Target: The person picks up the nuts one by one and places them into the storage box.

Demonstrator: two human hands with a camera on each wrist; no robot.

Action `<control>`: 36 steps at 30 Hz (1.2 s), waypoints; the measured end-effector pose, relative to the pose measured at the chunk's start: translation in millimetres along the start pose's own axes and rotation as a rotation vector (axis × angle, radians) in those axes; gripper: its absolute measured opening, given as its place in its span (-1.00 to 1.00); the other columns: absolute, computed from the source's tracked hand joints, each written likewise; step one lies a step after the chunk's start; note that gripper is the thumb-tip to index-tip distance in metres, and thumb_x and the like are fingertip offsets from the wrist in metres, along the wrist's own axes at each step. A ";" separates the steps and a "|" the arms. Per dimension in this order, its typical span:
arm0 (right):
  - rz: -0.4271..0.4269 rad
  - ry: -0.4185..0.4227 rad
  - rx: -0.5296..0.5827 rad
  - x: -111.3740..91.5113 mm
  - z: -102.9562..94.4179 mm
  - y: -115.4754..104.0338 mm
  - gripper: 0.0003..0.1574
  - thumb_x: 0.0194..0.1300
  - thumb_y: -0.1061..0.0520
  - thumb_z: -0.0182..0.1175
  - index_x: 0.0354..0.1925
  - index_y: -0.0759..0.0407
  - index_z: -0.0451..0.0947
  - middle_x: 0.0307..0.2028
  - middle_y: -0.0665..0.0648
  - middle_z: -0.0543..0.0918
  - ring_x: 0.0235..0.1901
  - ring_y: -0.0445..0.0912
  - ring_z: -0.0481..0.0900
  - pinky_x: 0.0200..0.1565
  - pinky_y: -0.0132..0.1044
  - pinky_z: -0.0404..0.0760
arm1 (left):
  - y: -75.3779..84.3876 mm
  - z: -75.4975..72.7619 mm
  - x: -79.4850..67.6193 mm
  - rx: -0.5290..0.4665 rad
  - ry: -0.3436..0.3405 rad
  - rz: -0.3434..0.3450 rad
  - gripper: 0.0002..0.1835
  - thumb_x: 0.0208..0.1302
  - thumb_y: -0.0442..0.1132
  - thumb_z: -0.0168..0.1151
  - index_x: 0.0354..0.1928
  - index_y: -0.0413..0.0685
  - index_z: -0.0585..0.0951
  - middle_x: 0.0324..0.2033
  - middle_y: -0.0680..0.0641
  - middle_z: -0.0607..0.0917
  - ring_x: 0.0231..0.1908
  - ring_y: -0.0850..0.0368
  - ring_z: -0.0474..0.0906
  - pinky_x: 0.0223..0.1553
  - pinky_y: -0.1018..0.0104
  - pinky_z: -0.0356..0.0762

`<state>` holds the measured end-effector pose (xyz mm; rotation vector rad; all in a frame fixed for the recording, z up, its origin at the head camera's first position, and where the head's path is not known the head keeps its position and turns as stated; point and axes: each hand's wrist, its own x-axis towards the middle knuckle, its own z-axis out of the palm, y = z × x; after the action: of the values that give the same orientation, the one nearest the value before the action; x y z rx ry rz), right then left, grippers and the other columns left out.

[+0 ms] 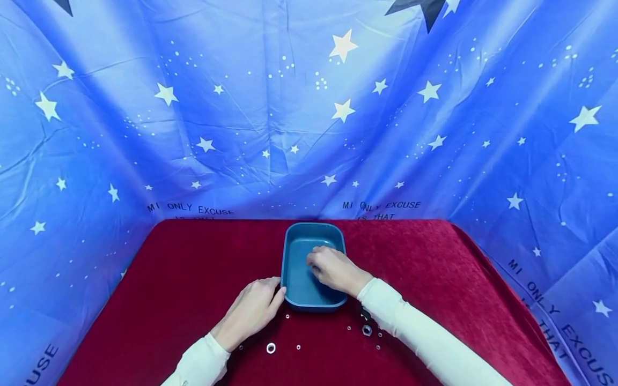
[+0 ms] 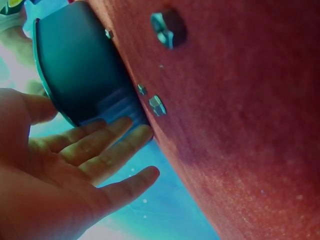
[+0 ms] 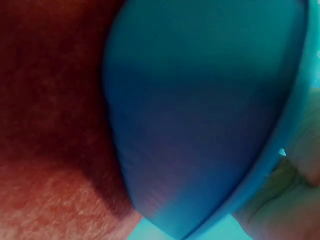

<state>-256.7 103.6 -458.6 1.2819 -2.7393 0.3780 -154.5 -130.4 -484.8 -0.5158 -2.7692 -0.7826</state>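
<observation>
A blue rectangular tray point(image 1: 296, 268) with rounded corners stands on the red cloth. My left hand point(image 1: 253, 306) is at its near left side, fingers extended against the outer wall, as the left wrist view also shows. Over the tray's inside, my right hand point(image 1: 338, 269) is held with its fingers bent downward. Whether something small is between those fingertips cannot be seen; the right wrist view has mostly the tray's outer wall point(image 3: 190, 110) and part of the hand at the edge. A large metal nut point(image 2: 175, 30) lies on the cloth near the left hand.
Several small nuts, among them one by the tray's front left corner point(image 1: 287, 316), are scattered on the red cloth point(image 1: 212, 257) before the tray. Another large nut point(image 1: 369, 332) lies below the right sleeve. A starry blue curtain point(image 1: 270, 123) surrounds the table.
</observation>
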 end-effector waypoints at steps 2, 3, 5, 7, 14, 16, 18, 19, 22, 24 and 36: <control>-0.011 -0.011 -0.010 4.6 4.0 0.8 -0.84 0.39 0.36 0.41 -0.09 0.21 0.82 -0.23 0.11 0.75 -0.21 -0.05 0.70 -0.09 -0.13 0.77 | 0.2 0.3 0.0 -0.004 -0.007 -0.003 -0.73 0.60 -0.24 0.28 0.11 -0.29 0.76 -0.09 -0.17 0.85 -0.10 -0.03 0.80 0.03 -0.06 0.77; -0.017 -0.017 -0.014 6.5 6.0 1.4 -0.83 0.37 0.38 0.41 -0.12 0.20 0.82 -0.25 0.11 0.74 -0.22 -0.06 0.70 -0.11 -0.13 0.76 | 0.3 0.5 0.2 -0.004 -0.009 -0.003 -0.73 0.60 -0.23 0.28 0.11 -0.29 0.76 -0.09 -0.16 0.85 -0.10 -0.03 0.80 0.04 -0.06 0.77; -0.029 -0.028 -0.027 9.8 9.6 2.5 -0.83 0.31 0.40 0.41 -0.24 0.15 0.78 -0.32 0.07 0.71 -0.28 -0.08 0.66 -0.18 -0.15 0.72 | 0.4 1.0 0.6 -0.002 -0.014 0.001 -0.72 0.61 -0.23 0.27 0.12 -0.29 0.76 -0.08 -0.16 0.85 -0.09 -0.03 0.80 0.05 -0.05 0.77; -0.041 -0.040 -0.035 12.1 13.5 4.0 -0.78 0.26 0.41 0.42 -0.37 0.12 0.71 -0.40 0.04 0.66 -0.35 -0.08 0.62 -0.26 -0.16 0.66 | 0.6 1.5 1.0 0.002 -0.020 0.006 -0.73 0.61 -0.22 0.27 0.11 -0.27 0.76 -0.09 -0.16 0.85 -0.10 -0.02 0.80 0.05 -0.04 0.77; -0.090 -0.060 0.018 14.4 21.4 10.0 -0.73 0.19 0.43 0.44 -0.41 0.07 0.68 -0.44 0.00 0.69 -0.40 -0.07 0.62 -0.30 -0.06 0.68 | 2.0 2.8 2.6 0.006 -0.025 0.018 -0.73 0.61 -0.22 0.27 0.12 -0.27 0.76 -0.08 -0.16 0.85 -0.07 0.01 0.81 0.06 -0.02 0.77; -0.090 -0.063 0.028 14.6 20.7 9.7 -0.73 0.18 0.42 0.44 -0.40 0.07 0.69 -0.43 -0.01 0.70 -0.41 -0.08 0.61 -0.31 -0.05 0.68 | 2.4 3.1 3.3 0.008 -0.023 0.021 -0.72 0.61 -0.22 0.27 0.13 -0.27 0.76 -0.07 -0.17 0.85 -0.05 0.01 0.81 0.07 -0.02 0.77; -0.077 -0.074 0.022 15.5 20.8 9.3 -0.72 0.20 0.41 0.45 -0.41 0.05 0.68 -0.45 -0.02 0.68 -0.42 -0.09 0.58 -0.32 -0.10 0.66 | 2.6 3.1 3.5 0.010 -0.021 0.022 -0.73 0.61 -0.22 0.26 0.13 -0.26 0.76 -0.07 -0.16 0.86 -0.05 0.02 0.82 0.07 -0.02 0.77; -0.071 -0.079 0.015 15.9 20.9 9.0 -0.71 0.21 0.41 0.45 -0.42 0.04 0.66 -0.46 -0.02 0.66 -0.43 -0.10 0.56 -0.33 -0.12 0.63 | 2.7 3.0 3.5 0.010 -0.019 0.023 -0.73 0.61 -0.22 0.27 0.12 -0.25 0.76 -0.08 -0.16 0.86 -0.06 0.02 0.82 0.07 -0.01 0.77; -0.041 -0.104 -0.004 16.6 16.7 3.5 -0.70 0.25 0.39 0.47 -0.46 0.07 0.63 -0.48 -0.01 0.62 -0.44 -0.08 0.53 -0.32 -0.16 0.59 | 2.5 3.0 3.8 0.014 -0.014 0.027 -0.74 0.61 -0.22 0.27 0.10 -0.25 0.76 -0.10 -0.15 0.86 -0.06 0.02 0.82 0.06 -0.02 0.76; -0.032 -0.104 -0.016 15.7 15.3 2.4 -0.74 0.28 0.37 0.48 -0.42 0.08 0.67 -0.45 0.00 0.65 -0.40 -0.09 0.56 -0.29 -0.18 0.61 | 2.2 2.9 3.8 0.016 -0.012 0.029 -0.74 0.61 -0.22 0.27 0.10 -0.25 0.76 -0.10 -0.16 0.86 -0.06 0.01 0.82 0.06 -0.02 0.76; -0.015 0.008 -0.067 -1.7 -10.1 -1.1 -0.78 0.36 0.21 0.54 -0.03 0.16 0.82 -0.17 0.08 0.77 -0.14 -0.03 0.74 -0.04 -0.08 0.77 | -3.5 0.5 1.4 -0.002 -0.026 -0.009 -0.72 0.61 -0.22 0.28 0.12 -0.28 0.77 -0.07 -0.17 0.85 -0.06 -0.05 0.80 0.09 -0.06 0.76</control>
<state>-255.0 106.8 -448.9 1.2810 -2.7099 0.2861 -157.2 -132.6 -486.4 -0.5185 -2.7967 -0.7860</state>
